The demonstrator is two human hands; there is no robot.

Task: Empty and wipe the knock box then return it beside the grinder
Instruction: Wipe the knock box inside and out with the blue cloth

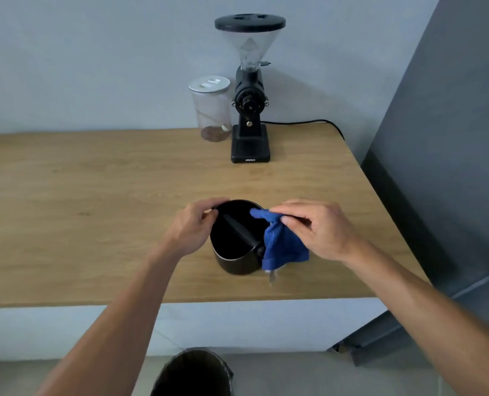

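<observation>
Head view: black knock box (pixel 234 260) stood upright on the counter (pixel 94 210), near the front edge, well apart from the grinder (pixel 250 110) at the back. Left hand (pixel 193 228) gripped the box's left rim. Right hand (pixel 314 227) pinched a blue cloth (pixel 283 244) at the right rim, cloth draped down the outside. Jar (pixel 212 110) just beside grinder. Bin (pixel 193 372) on the floor below.

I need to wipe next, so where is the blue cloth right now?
In the head view, the blue cloth hangs from the right hand, draped over the right rim of the knock box, near the front edge of the wooden counter.
</observation>
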